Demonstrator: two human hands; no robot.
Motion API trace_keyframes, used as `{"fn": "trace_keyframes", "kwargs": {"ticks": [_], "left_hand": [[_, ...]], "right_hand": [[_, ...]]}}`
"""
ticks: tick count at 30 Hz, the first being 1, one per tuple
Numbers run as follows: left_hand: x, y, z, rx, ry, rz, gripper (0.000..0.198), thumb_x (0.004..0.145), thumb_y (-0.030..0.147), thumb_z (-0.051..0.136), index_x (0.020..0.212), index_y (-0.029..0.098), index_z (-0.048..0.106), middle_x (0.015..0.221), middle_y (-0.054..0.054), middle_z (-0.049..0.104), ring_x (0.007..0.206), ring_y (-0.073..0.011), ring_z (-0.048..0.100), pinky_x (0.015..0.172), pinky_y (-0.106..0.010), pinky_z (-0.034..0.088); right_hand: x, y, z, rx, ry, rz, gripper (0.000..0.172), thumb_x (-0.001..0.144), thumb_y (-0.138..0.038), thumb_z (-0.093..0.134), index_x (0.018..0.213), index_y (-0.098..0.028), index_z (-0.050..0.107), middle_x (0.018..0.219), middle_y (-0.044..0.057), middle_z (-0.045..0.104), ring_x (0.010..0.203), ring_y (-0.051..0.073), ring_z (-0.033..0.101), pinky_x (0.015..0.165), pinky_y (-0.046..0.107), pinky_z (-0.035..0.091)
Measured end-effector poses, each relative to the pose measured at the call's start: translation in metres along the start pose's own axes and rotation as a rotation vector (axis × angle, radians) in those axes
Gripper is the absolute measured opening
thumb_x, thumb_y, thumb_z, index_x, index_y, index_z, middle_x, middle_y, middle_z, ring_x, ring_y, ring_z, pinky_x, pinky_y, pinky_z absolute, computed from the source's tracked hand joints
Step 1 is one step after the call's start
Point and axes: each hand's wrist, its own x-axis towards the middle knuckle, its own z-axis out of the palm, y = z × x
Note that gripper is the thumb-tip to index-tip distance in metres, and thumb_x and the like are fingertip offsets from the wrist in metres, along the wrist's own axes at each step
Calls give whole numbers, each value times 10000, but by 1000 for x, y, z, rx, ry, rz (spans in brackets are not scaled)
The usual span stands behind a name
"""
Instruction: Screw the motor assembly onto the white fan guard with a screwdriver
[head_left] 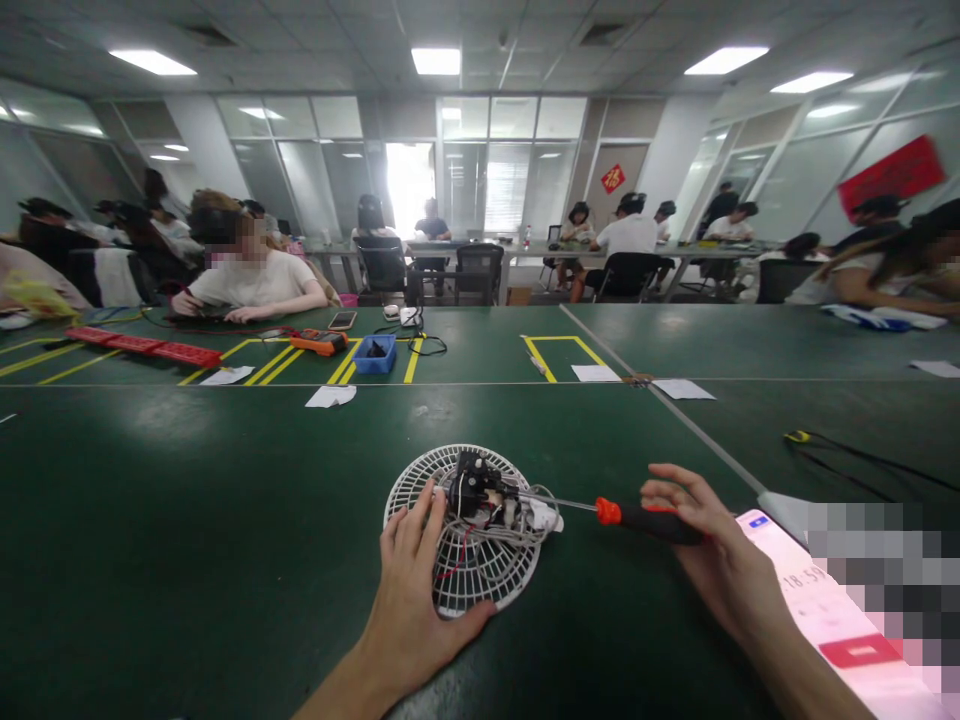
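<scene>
A round white fan grille [493,582] lies on the green table, with a black fan motor [469,490], grey cable and thin red wires on top. My left hand [411,575] holds the grille from its left side, fingertips beside the motor and thumb along the near rim. In my right hand [720,560] is a screwdriver [637,518] with a black and red handle, its rear end against the palm and my upper fingers loosely extended. The metal shaft points left, and its tip is at the motor assembly, where the exact contact point is too small to tell.
A lit phone [817,610] lies right of my right hand. Farther across the table [225,500] are a blue bin [374,354], an orange multimeter [320,342], red trays [142,346] and paper scraps [331,396]. A black cord [847,447] lies at right. People sit beyond.
</scene>
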Motion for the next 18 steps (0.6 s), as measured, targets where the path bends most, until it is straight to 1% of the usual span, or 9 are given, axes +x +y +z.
{"fn": "trace_keyframes", "kwargs": {"ticks": [1, 3, 7, 10, 12, 15, 18], "left_hand": [[0, 1, 0, -7, 7, -10, 1162, 760, 400, 826, 1650, 258, 92, 1669, -191, 294, 1474, -420, 347, 1153, -656, 367], [1, 1, -1, -18, 20, -28, 1184, 750, 401, 834, 1651, 275, 77, 1670, -187, 292, 1461, -424, 367, 1137, -669, 382], [1, 0, -1, -32, 21, -51, 1196, 747, 397, 838, 1650, 289, 63, 1686, -178, 258, 1474, -423, 356, 1137, -677, 382], [1, 0, 0, -32, 14, -58, 1197, 740, 400, 843, 1650, 289, 73, 1689, -171, 256, 1478, -420, 346, 1144, -671, 375], [1, 0, -1, -23, 11, -52, 1197, 740, 404, 840, 1651, 285, 72, 1687, -170, 262, 1470, -418, 351, 1145, -668, 370], [1, 0, -1, -1, 7, -13, 1157, 765, 405, 818, 1650, 263, 87, 1684, -175, 273, 1475, -409, 341, 1156, -649, 357], [0, 0, -1, 28, 2, 38, 1126, 783, 401, 801, 1649, 229, 103, 1678, -191, 282, 1493, -403, 322, 1176, -626, 330]], "right_hand": [[0, 0, -2, 13, -27, -6, 434, 681, -315, 728, 1112, -274, 709, 1007, 41, 680, 904, 244, 634, 728, 313, 533], [-1, 0, -4, 0, -73, -13, 526, 607, -249, 694, 1132, -292, 703, 1005, 33, 672, 961, 257, 620, 796, 324, 520], [-2, 4, -3, 10, -96, -13, 525, 595, -215, 681, 1112, -306, 686, 987, 8, 662, 949, 231, 605, 797, 298, 502], [-2, 4, -1, 65, -57, -12, 509, 613, -221, 736, 1110, -306, 665, 949, -10, 661, 867, 202, 606, 733, 274, 505], [-1, 4, 0, 78, -13, 0, 479, 652, -259, 792, 1106, -303, 645, 919, -15, 662, 748, 181, 597, 643, 271, 496], [1, 2, 3, 58, 65, 26, 449, 726, -372, 842, 1102, -296, 608, 891, -16, 667, 579, 143, 547, 508, 265, 438], [3, 4, 5, 1, 109, 32, 438, 764, -459, 824, 1094, -280, 598, 826, -20, 660, 496, 127, 501, 437, 258, 379]]}}
